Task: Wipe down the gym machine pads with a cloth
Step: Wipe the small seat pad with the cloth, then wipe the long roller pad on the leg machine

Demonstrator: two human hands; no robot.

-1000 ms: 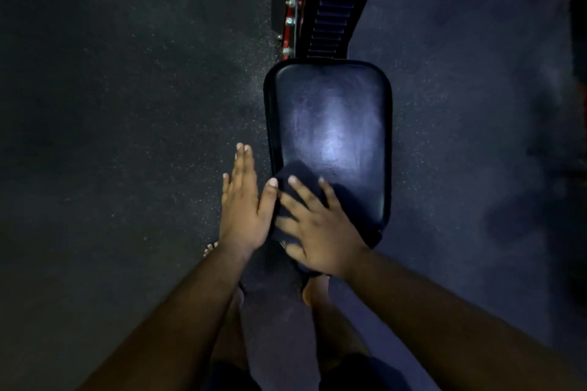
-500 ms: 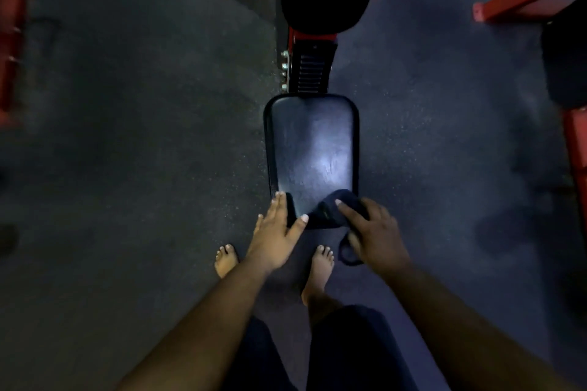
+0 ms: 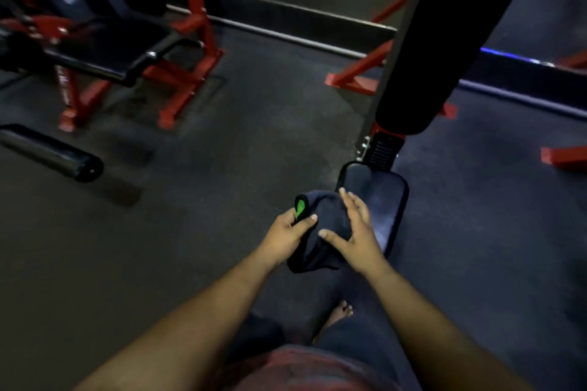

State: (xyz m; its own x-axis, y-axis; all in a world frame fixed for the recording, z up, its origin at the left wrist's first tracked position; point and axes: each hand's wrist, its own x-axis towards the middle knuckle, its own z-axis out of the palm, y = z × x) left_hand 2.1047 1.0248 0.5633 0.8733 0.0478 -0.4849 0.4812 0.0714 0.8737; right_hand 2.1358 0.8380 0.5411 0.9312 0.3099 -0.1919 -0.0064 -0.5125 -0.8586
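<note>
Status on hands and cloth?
Left hand pinches cloth edge; right hand rests on it. Cloth bunched off seat pad. Nothing in the way.

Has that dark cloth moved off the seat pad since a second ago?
Yes. The cloth has come off the seat pad toward its near left edge, now held between both hands.
</note>
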